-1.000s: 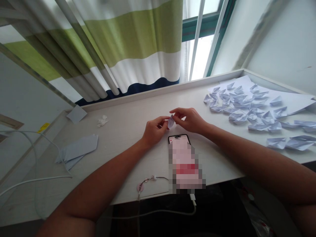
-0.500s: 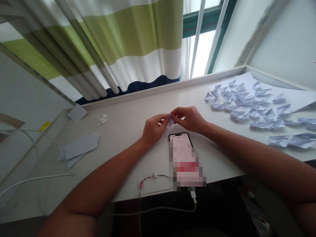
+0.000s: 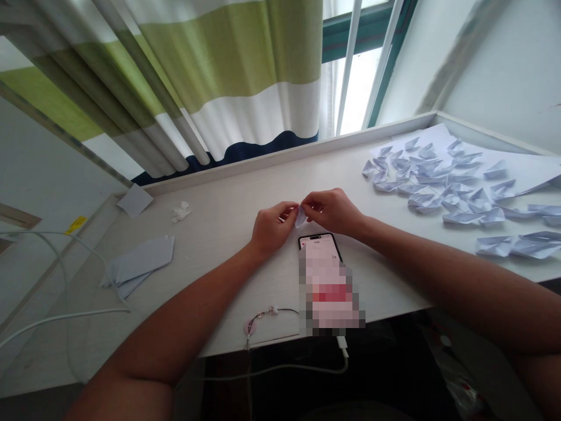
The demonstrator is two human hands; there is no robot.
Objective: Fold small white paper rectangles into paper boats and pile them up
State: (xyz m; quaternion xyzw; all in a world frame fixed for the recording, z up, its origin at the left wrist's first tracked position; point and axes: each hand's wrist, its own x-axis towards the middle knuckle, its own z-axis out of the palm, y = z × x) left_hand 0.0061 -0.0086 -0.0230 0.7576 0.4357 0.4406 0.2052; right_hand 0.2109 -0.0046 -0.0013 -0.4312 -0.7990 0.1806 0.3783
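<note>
A small piece of folded white paper (image 3: 300,217) is pinched between both hands above the middle of the white desk. My left hand (image 3: 274,228) grips its left side with thumb and forefinger, and my right hand (image 3: 329,210) holds the right side the same way. The fingertips almost meet at its top edge and hide part of the folds. Just below the hands lies a phone (image 3: 324,263) with a lit pink screen, partly blurred. To the right, many small folded paper boats (image 3: 438,175) are spread out in a loose group.
White paper sheets (image 3: 517,161) lie under some boats. At left are a stack of paper (image 3: 144,257), a single paper square (image 3: 135,200) and a crumpled tissue (image 3: 181,211). A white cable (image 3: 65,318) crosses the left side. A beaded strap (image 3: 250,327) lies by the front edge.
Both hands stay on the folded paper at nearly the same spot, with only slight finger shifts; more of the paper shows between them. The whole view has moved a little.
</note>
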